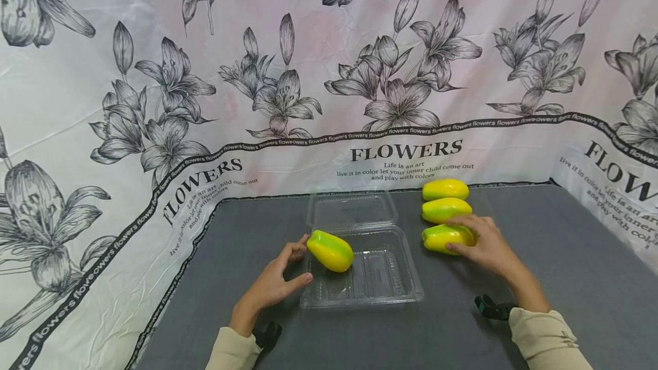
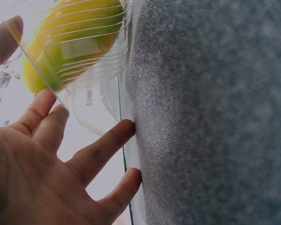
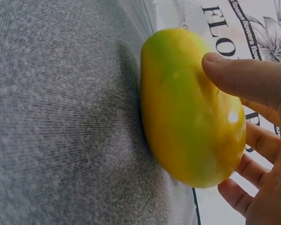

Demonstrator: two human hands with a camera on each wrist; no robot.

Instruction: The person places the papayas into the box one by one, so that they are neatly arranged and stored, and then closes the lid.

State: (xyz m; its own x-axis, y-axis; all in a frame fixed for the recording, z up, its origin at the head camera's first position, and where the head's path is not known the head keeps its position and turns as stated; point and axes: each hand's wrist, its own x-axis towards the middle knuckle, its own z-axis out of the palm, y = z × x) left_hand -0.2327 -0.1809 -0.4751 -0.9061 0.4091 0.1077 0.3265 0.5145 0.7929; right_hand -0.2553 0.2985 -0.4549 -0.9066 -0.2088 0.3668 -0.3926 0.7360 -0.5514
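Observation:
A yellow-green papaya (image 1: 330,251) lies in the left part of a clear plastic clamshell box (image 1: 409,267), whose lid (image 1: 352,210) is folded back. At the box's left wall is my left hand (image 1: 275,281), its fingers spread and fairly straight. In the left wrist view, fingertips (image 2: 47,96) reach the clear wall beside the papaya (image 2: 79,44). My right hand (image 1: 485,243) holds the nearest of three papayas lined up right of the box. Its thumb presses one side of that papaya (image 3: 189,112), with the other fingers around the far side.
Two more papayas, a middle one (image 1: 444,209) and a back one (image 1: 445,189), lie behind the held one. Grey cloth (image 1: 247,233) covers the table. A white flower-printed curtain (image 1: 308,170) stands along the back and sides.

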